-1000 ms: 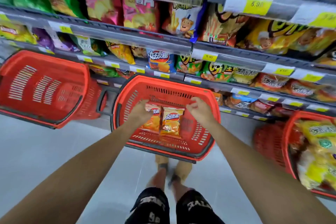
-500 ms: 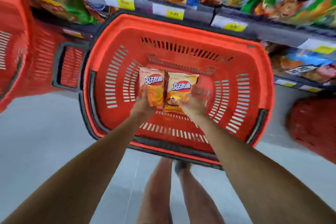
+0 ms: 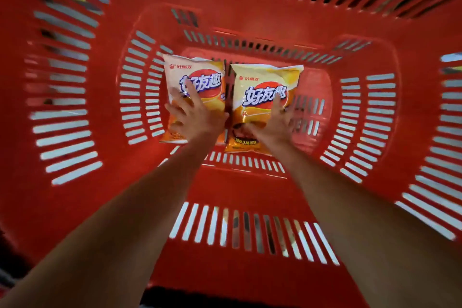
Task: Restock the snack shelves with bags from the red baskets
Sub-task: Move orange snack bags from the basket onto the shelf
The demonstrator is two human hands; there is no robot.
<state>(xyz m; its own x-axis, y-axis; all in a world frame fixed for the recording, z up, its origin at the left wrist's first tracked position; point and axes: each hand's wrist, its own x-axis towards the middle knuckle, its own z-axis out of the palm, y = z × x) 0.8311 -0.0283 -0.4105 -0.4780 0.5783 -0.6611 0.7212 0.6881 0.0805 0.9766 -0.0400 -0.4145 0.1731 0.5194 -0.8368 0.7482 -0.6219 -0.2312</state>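
Red basket (image 3: 250, 17) filled nearly the whole view, slotted walls rising on every side, its floor at centre. Two orange snack bags lay face up on that floor, side by side, inner edges touching or nearly so. Left bag (image 3: 195, 75) sat slightly farther from me than right bag (image 3: 265, 82). I logged left hand (image 3: 197, 120) resting on the lower half of left bag, fingers splayed and fairly straight across its face. Right hand (image 3: 272, 125) lay likewise on right bag. Both thumbs pointed toward the gap between bags; blur kept me from telling whether they hooked under the edges.
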